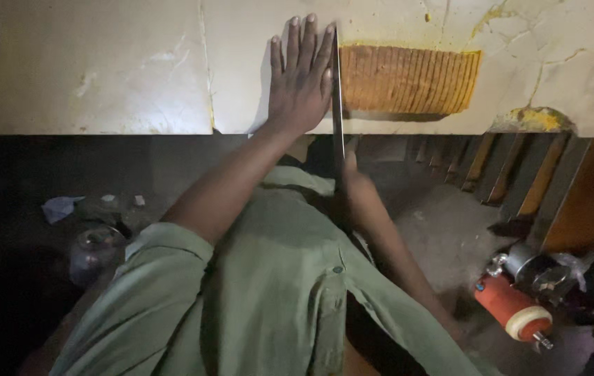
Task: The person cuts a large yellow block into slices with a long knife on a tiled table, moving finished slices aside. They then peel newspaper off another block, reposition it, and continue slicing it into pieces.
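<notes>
Left hand (302, 73) is flat and open, palm down on the pale slab (102, 69), fingers together pointing to the far side, its edge right up against the knife blade (338, 97). Right hand (347, 177) is down below the near edge of the slab, wrapped around the knife's handle, though it's pretty dark there so I can't see the fingers clearly.

Going by size: the slab is a big cracked whitish counter running the whole width of the far side, with yellow stains toward the right. Nearer, the person's green shirt (269, 292) fills most of the middle. Below the slab it's a dim floor, with a row of brownish boards (519, 174) leaning under the slab on the right.

On the slab, just right of the blade, sits the orange-yellow block (408, 80), already scored into a lot of thin slices that stand side by side. The blade stands on edge between the left hand and the block's left end, touching both as far as I can tell.

Smaller stuff: an orange and white cylinder thing with metal parts (516, 310) on the floor near right, a clear jar (95, 251) on the left, and a crumpled bluish scrap (60, 207) beyond it.
</notes>
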Motion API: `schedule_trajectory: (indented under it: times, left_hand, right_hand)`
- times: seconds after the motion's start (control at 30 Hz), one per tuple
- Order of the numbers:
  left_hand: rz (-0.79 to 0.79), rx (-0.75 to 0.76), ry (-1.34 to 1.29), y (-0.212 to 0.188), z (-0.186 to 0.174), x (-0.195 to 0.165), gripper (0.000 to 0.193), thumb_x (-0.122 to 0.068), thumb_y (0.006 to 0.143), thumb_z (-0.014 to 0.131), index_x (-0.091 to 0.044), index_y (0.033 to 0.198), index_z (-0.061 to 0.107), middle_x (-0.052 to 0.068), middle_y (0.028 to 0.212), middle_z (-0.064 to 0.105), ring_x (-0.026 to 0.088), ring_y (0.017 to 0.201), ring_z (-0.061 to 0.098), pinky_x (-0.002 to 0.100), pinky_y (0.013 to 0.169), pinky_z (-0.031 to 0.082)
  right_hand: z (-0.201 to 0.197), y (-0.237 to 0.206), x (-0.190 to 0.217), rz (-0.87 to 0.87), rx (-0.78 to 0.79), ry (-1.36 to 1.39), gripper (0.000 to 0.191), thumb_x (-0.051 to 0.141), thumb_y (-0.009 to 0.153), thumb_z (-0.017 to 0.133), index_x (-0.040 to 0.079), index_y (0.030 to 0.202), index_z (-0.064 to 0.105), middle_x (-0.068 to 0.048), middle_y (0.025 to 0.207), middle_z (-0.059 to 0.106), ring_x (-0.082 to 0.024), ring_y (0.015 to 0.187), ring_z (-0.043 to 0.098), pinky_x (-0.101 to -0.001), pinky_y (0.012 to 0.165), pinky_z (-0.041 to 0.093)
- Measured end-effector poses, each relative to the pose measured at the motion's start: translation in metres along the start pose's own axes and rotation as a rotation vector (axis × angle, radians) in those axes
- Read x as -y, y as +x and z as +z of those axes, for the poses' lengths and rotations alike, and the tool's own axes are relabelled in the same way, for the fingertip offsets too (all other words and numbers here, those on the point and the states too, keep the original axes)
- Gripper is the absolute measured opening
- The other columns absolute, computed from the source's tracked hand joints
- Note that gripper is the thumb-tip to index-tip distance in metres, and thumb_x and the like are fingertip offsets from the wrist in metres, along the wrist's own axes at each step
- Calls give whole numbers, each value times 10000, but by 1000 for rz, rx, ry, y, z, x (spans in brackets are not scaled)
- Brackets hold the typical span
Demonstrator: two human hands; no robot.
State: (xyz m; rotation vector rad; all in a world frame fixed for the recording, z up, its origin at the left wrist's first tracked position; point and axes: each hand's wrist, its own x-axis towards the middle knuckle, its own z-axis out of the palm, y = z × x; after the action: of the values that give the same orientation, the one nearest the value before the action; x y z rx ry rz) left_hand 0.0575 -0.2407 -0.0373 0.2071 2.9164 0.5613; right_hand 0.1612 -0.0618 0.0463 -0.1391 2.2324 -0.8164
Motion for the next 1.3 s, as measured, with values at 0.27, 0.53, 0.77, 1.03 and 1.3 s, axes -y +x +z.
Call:
schedule_trajectory:
  times: [0.27,0.53,0.77,1.03,1.3]
  left_hand:
    - [-25,16,0,-1,12,2,670,-289,1130,423,-52,1684,129,203,1737,64,403,1613,57,624,1306,54]
    - [-36,-474,-391,-7,15,11,393,-162,1061,582,44,1383,492,295,1506,440,502,1487,359,603,1281,290]
    - [18,-382,-267,9,7,12,633,-156,832,728,117,1363,517,373,1481,394,559,1441,311,607,1207,283]
    - [-474,144,-130,78,-66,-34,222,-237,997,692,-62,1134,674,214,1341,660,382,1258,585,482,1104,463]
    - [131,-335,-91,53,-61,-160,875,-467,879,775,-210,1594,341,152,1704,139,423,1572,156,740,1214,168]
  right_hand:
    - [23,52,-6,-13,-21,-112,610,114,913,698,-26,1347,294,-236,869,677,-424,753,695,-486,651,571]
    - [-67,27,-4,-287,-302,7,536,142,960,717,-37,1295,339,-250,912,699,-437,857,715,-497,692,560]
    - [-102,-18,-112,-38,-475,116,622,195,934,725,50,1429,377,-226,891,668,-396,733,645,-418,654,520]
    - [-173,-12,-264,-152,-504,238,439,177,924,747,31,1285,544,-206,1023,717,-326,892,731,-383,764,559]
    - [-238,60,-240,-433,-416,-246,208,77,900,670,54,1106,649,-220,1028,698,-427,912,703,-492,761,565]
